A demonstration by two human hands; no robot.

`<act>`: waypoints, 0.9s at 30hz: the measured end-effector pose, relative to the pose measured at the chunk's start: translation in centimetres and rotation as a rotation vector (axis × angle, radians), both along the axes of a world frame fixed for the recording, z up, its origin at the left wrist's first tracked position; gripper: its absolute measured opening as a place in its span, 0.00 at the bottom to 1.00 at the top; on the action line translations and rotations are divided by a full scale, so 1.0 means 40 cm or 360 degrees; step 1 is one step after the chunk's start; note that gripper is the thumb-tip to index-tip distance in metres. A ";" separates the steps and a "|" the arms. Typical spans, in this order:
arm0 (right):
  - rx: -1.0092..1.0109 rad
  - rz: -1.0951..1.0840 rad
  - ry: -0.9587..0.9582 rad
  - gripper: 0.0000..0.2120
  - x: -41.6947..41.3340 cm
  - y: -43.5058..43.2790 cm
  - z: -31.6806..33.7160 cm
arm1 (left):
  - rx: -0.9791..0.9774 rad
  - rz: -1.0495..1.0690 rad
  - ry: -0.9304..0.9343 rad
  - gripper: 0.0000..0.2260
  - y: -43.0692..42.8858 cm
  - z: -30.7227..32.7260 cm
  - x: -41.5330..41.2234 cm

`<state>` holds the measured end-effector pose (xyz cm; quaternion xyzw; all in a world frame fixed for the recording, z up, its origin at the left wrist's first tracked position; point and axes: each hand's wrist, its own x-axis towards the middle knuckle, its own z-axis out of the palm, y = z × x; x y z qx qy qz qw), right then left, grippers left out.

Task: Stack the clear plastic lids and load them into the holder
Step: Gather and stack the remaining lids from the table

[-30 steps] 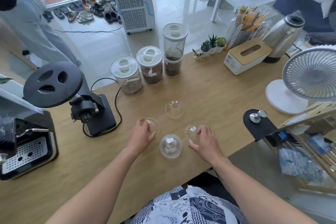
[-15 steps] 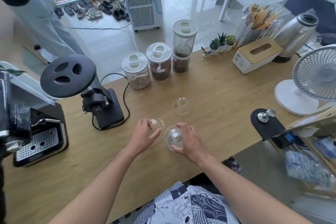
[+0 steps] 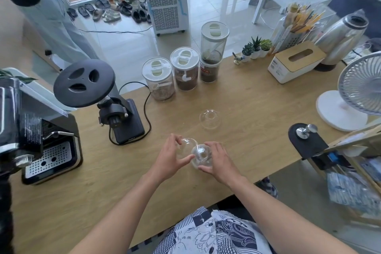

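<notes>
Two clear dome lids meet between my hands above the wooden table [image 3: 257,109], near its front edge. My left hand [image 3: 171,158] pinches one clear dome lid [image 3: 186,144] between thumb and fingers. My right hand [image 3: 219,161] grips a second clear lid [image 3: 201,154], tilted with its hole facing me; whether another lid is nested in it I cannot tell. The two held lids overlap at their edges. A third dome lid [image 3: 209,118] rests alone on the table farther back. I cannot make out a lid holder.
A black grinder [image 3: 121,117] and an espresso machine [image 3: 41,140] stand at the left. Three canisters [image 3: 185,68] line the back edge. A tissue box [image 3: 294,61], kettle [image 3: 340,37], fan [image 3: 358,93] and a tamper on a black mat [image 3: 305,136] fill the right side.
My right hand moved left with a lid onto the front lid and lifted it. My left hand raised its lid and brought it against the right-hand one. The camera view shifted left.
</notes>
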<state>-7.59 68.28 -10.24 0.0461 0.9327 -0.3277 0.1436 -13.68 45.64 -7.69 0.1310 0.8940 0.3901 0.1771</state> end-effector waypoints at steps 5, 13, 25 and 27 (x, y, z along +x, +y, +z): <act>-0.0049 0.0072 -0.0050 0.52 -0.005 0.033 0.001 | 0.0029 -0.0048 -0.0095 0.34 0.040 -0.005 0.024; 0.0078 0.0253 -0.0095 0.56 -0.049 0.159 0.026 | -0.0038 -0.0086 -0.0186 0.38 0.119 -0.039 0.065; 0.0271 0.0209 0.0055 0.40 -0.271 0.192 -0.018 | -0.0053 0.0000 -0.0326 0.37 0.104 -0.058 0.086; 0.0268 0.0261 0.0022 0.42 -0.293 0.186 -0.032 | -0.0063 0.0041 -0.0347 0.39 0.089 -0.054 0.089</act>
